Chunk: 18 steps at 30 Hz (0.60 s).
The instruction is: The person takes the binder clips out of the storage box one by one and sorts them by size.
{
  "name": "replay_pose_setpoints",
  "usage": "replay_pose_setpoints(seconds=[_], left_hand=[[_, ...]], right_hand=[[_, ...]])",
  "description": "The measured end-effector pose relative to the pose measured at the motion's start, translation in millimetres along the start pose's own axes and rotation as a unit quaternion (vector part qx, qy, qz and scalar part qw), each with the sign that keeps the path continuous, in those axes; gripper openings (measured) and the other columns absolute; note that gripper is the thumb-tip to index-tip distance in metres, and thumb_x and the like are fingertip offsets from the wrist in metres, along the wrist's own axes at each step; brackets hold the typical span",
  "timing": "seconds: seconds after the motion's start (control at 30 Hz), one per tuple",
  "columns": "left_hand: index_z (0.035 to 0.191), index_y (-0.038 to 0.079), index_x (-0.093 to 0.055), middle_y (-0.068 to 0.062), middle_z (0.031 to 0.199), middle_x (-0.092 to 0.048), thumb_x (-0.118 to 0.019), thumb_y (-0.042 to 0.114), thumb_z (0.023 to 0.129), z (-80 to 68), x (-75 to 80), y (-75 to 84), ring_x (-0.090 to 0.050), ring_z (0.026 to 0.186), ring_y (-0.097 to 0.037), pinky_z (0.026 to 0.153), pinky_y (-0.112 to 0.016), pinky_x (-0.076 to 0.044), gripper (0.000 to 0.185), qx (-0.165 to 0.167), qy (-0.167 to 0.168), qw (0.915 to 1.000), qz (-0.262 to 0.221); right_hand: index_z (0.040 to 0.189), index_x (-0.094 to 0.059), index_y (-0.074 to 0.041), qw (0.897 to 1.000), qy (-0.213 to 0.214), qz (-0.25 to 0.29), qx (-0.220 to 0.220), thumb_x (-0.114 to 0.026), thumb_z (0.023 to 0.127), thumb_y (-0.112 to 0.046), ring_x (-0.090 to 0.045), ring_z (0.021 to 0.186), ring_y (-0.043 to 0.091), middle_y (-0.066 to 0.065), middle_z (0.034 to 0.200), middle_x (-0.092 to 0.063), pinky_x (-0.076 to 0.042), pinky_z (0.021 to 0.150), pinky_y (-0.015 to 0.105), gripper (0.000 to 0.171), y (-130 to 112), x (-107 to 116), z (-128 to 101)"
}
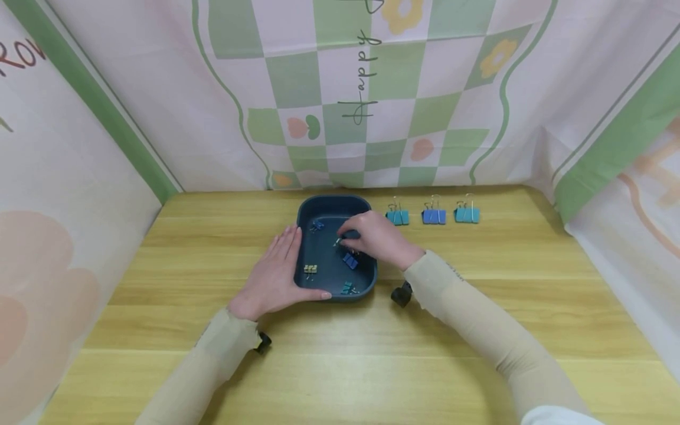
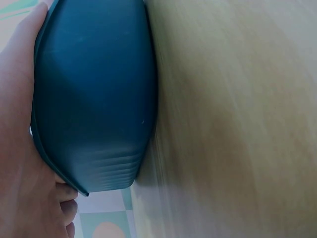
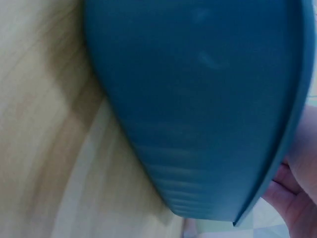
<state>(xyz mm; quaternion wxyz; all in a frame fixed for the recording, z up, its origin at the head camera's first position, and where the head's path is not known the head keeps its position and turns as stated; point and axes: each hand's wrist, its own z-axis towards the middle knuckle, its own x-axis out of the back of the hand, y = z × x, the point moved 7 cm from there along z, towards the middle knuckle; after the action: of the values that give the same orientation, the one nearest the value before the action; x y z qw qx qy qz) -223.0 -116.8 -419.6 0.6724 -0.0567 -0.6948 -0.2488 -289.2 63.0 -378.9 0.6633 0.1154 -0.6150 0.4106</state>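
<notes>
Three clips (image 1: 434, 216) stand beside the tray (image 1: 329, 208); flat left hand (image 1: 276, 274) steadies it, right hand (image 1: 372, 239) pinches one inside.

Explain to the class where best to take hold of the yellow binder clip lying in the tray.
Probably pinch the yellow binder clip by its body, coming from above: it lies low on the floor of the tray, whose raised walls block a sideways approach. Its wire handles are too small to judge.

The tray (image 1: 332, 208) looks like smooth, matt dark-blue plastic; the desk (image 1: 478, 330) is pale wood-grain with a slight sheen; the clips (image 1: 434, 216) have shiny wire handles; the backdrop (image 1: 329, 88) is printed cloth.
</notes>
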Motion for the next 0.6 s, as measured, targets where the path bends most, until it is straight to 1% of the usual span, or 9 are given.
replay_pose_setpoints(seconds=[0.07, 0.2, 0.33, 0.4, 0.47, 0.53, 0.6], left_hand=[[0.162, 0.003, 0.001, -0.013, 0.169, 0.002, -0.044, 0.1, 0.068, 0.1, -0.2, 0.2, 0.007, 0.154, -0.02, 0.123, -0.036, -0.002, 0.142, 0.001, -0.001, 1.0, 0.0], [0.162, 0.003, 0.002, -0.013, 0.169, 0.003, -0.043, 0.1, 0.068, 0.5, -0.1, 0.1, 0.007, 0.154, -0.02, 0.123, -0.037, -0.002, 0.142, 0.001, -0.001, 1.0, -0.001], [0.162, 0.002, -0.001, -0.013, 0.169, 0.002, -0.044, 0.1, 0.068, 0.5, 0.6, 0.3, 0.006, 0.154, -0.021, 0.123, -0.037, -0.003, 0.142, 0.0, 0.001, 1.0, 0.0], [0.162, 0.002, -0.002, -0.014, 0.169, 0.001, -0.044, 0.1, 0.068, 0.2, 0.9, 0.4, 0.005, 0.154, -0.022, 0.124, -0.038, -0.003, 0.142, -0.001, 0.004, 1.0, -0.002], [0.162, 0.002, -0.003, -0.014, 0.169, 0.001, -0.044, 0.1, 0.067, 0.1, 0.9, 0.3, 0.005, 0.154, -0.022, 0.124, -0.038, -0.003, 0.143, 0.0, 0.005, 1.0, -0.003], [0.163, 0.002, -0.003, -0.014, 0.169, 0.001, -0.045, 0.1, 0.067, -0.2, 1.0, 0.5, 0.004, 0.154, -0.022, 0.124, -0.038, -0.004, 0.143, 0.001, 0.005, 1.0, -0.006], [0.163, 0.002, -0.004, -0.013, 0.169, 0.001, -0.045, 0.1, 0.067, -0.1, 1.0, 0.2, 0.004, 0.154, -0.022, 0.124, -0.038, -0.004, 0.143, 0.003, 0.004, 1.0, -0.008]], right_hand=[[0.106, -0.08, -0.008, 1.0, 0.014, 0.009, 0.007, -0.079, 0.092, -0.019, -0.07, 0.093, 0.017, 0.003, 0.103, -0.076, -0.059, 0.08, 0.034, 0.018, -1, 5, 0], [0.104, -0.081, -0.007, 0.998, 0.049, 0.029, 0.026, -0.079, 0.092, -0.021, -0.071, 0.088, 0.017, 0.004, 0.099, -0.076, -0.06, 0.076, 0.034, 0.018, -3, 18, -3], [0.098, -0.081, -0.005, 0.991, 0.112, 0.045, 0.058, -0.082, 0.089, -0.02, -0.072, 0.081, 0.017, 0.004, 0.093, -0.077, -0.061, 0.07, 0.036, 0.018, -5, 33, -7], [0.096, -0.08, -0.005, 0.987, 0.138, 0.057, 0.061, -0.082, 0.089, -0.02, -0.072, 0.078, 0.015, 0.004, 0.091, -0.077, -0.061, 0.069, 0.037, 0.017, -3, 41, -10], [0.095, -0.08, -0.007, 0.984, 0.155, 0.068, 0.05, -0.082, 0.089, -0.021, -0.071, 0.078, 0.013, 0.002, 0.089, -0.077, -0.061, 0.069, 0.037, 0.016, 1, 49, -13], [0.095, -0.08, -0.009, 0.983, 0.163, 0.083, 0.025, -0.081, 0.09, -0.023, -0.071, 0.079, 0.012, -0.001, 0.089, -0.076, -0.061, 0.07, 0.038, 0.015, 6, 56, -18], [0.096, -0.08, -0.012, 0.981, 0.173, 0.094, -0.003, -0.081, 0.091, -0.026, -0.07, 0.079, 0.011, -0.003, 0.088, -0.076, -0.061, 0.071, 0.037, 0.015, 13, 63, -23]])
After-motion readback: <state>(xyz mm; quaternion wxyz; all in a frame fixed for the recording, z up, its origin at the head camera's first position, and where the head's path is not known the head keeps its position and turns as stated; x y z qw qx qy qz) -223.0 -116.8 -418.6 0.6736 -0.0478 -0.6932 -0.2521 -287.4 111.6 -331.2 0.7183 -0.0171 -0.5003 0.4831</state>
